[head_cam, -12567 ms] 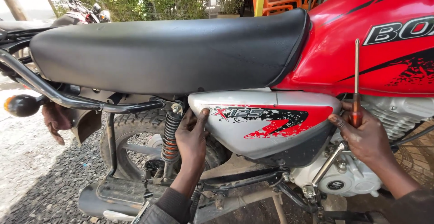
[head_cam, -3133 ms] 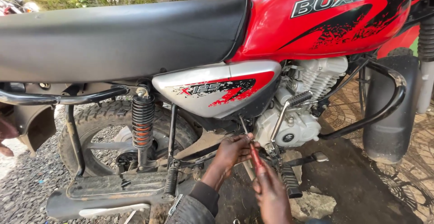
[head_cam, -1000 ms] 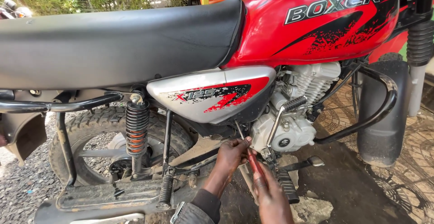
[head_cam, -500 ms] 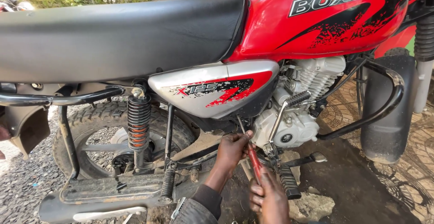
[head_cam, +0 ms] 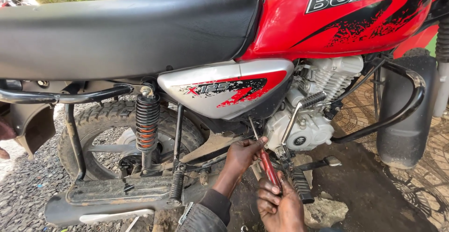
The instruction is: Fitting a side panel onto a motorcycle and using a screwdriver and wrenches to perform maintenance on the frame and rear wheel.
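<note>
A red and black motorcycle stands side-on, with a silver and red side cover (head_cam: 224, 94) under the black seat (head_cam: 121, 31). My right hand (head_cam: 279, 206) grips the red handle of a screwdriver (head_cam: 263, 157), whose metal shaft points up and to the left at the lower edge of the side cover. My left hand (head_cam: 243, 155) rests near the shaft, fingers curled beside it, thumb touching the tool. Both hands are low, beneath the cover and beside the silver engine (head_cam: 313, 105).
The rear tyre (head_cam: 100, 119), an orange-sprung shock absorber (head_cam: 147, 124) and the exhaust pipe (head_cam: 103, 204) lie to the left. A kick lever (head_cam: 299, 110), a footpeg (head_cam: 301, 185) and a black crash bar (head_cam: 397, 110) stand to the right. Gravel and dark soil cover the ground.
The view has shifted slightly. My right hand has kept hold of the screwdriver, and my left hand stays by its shaft under the side cover.
</note>
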